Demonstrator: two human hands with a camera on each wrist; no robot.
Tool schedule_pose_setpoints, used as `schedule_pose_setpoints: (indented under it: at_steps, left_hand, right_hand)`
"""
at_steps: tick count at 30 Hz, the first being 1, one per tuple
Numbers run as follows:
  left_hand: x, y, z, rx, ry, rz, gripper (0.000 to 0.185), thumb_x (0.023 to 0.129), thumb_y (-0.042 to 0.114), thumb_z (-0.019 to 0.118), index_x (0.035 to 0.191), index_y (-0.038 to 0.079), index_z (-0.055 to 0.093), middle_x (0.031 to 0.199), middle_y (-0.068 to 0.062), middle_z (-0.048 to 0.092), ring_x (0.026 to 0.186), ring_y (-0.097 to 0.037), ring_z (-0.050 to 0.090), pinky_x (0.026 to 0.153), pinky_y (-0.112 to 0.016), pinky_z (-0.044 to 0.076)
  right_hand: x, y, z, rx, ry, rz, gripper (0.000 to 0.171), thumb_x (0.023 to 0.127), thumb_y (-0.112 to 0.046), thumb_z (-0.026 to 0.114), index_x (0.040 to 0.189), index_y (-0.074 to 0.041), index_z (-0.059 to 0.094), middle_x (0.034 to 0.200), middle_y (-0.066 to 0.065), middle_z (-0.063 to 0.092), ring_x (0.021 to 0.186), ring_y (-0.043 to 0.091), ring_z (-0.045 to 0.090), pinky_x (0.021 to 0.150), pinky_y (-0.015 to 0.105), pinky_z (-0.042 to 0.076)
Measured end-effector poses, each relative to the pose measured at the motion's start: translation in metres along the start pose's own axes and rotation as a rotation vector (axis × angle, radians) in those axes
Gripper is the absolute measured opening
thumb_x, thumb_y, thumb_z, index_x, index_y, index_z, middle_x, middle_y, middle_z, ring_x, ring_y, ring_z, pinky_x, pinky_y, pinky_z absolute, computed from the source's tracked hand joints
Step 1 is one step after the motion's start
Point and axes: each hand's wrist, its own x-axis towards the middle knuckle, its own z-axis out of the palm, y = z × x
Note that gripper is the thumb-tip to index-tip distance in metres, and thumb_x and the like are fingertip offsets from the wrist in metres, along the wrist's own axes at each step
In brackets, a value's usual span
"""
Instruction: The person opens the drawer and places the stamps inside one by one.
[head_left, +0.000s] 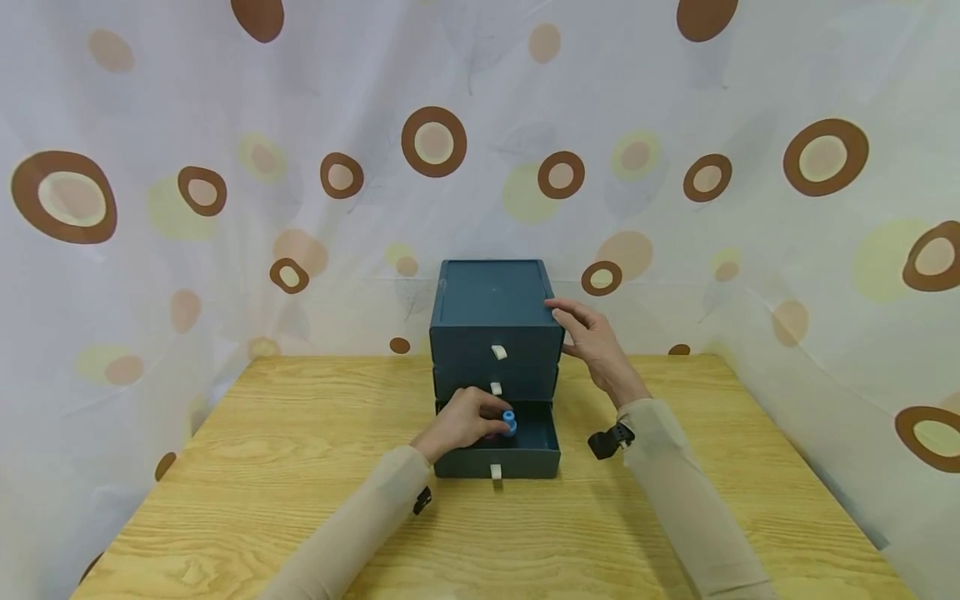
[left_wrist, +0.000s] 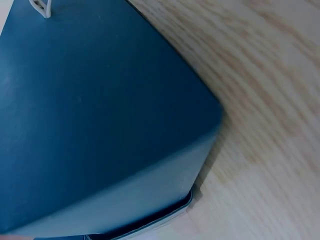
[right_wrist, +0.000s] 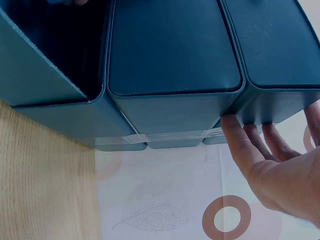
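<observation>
At the back of the wooden counter (head_left: 300,500), against a curtain (head_left: 225,125) printed with brown rings, a dark teal drawer unit (head_left: 491,304) of three stacked drawers is seen. Its bottom drawer (head_left: 525,454) is pulled out toward the person, while the two above it are closed; each front carries a small pale pull tab (head_left: 498,352). A small blue cap-like object (head_left: 509,421) is pinched by the curled fingers of the left hand (head_left: 461,421) inside the open bottom drawer, near its left half. Whether the object touches the drawer floor cannot be told.

The right hand (head_left: 592,342) is laid against the upper right side of the unit, its fingers (right_wrist: 240,137) held straight and relaxed with the tips touching the top edge; nothing is grasped by it. From the left wrist, only a teal drawer corner and wood grain are shown. Both forearms are covered by pale sleeves, and a small black device (head_left: 609,440) is worn at the right wrist.
</observation>
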Motion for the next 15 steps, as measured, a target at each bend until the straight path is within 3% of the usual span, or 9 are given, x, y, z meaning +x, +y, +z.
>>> schedule_pose_setpoints:
  at_steps: [8,15]
  left_hand:
    - [0.0019,0.0001,0.0018,0.025,-0.009,-0.016,0.029,0.091,0.015,0.071,0.118,0.006,0.072,0.11,-0.005,0.074,0.1,-0.017,0.071,0.085,-0.033,0.058]
    - [0.0018,-0.0012,0.0018,0.026,-0.013,-0.02,0.036,0.092,0.013,0.07,0.126,0.004,0.067,0.122,-0.01,0.069,0.098,-0.017,0.072,0.079,-0.028,0.059]
  right_hand:
    - [0.0002,-0.0002,0.0006,0.013,-0.001,0.002,0.044,0.103,-0.036,0.05,0.141,-0.014,0.052,0.155,0.006,0.037,0.147,0.027,0.027,0.11,0.062,0.034]
    - [0.0005,-0.0004,0.0004,0.01,0.003,0.001,0.045,0.103,-0.036,0.051,0.142,-0.014,0.052,0.156,0.007,0.036,0.147,0.027,0.027,0.11,0.062,0.034]
